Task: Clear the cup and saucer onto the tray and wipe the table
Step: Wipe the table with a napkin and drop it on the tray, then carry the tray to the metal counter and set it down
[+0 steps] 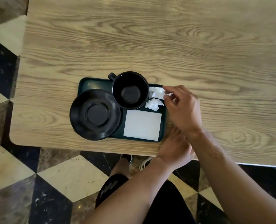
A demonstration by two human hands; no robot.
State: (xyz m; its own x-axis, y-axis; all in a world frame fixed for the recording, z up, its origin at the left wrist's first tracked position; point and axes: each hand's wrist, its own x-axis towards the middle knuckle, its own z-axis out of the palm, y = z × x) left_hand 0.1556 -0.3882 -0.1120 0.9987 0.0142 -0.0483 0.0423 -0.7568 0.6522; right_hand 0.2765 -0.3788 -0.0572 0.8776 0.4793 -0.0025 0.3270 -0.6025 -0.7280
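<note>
Head camera is looking down on a wooden table (198,46) where a dark green tray (163,125) is sitting near the front edge. A black cup (130,90) and black saucer (95,114) are resting on the tray, the saucer overhanging its left rim. The right hand (182,109) is pinching a crumpled tissue (157,92) beside the cup. The left hand (174,147) is lying at the tray's near right corner; its grip cannot be made out. A flat napkin (142,125) is lying on the tray.
</note>
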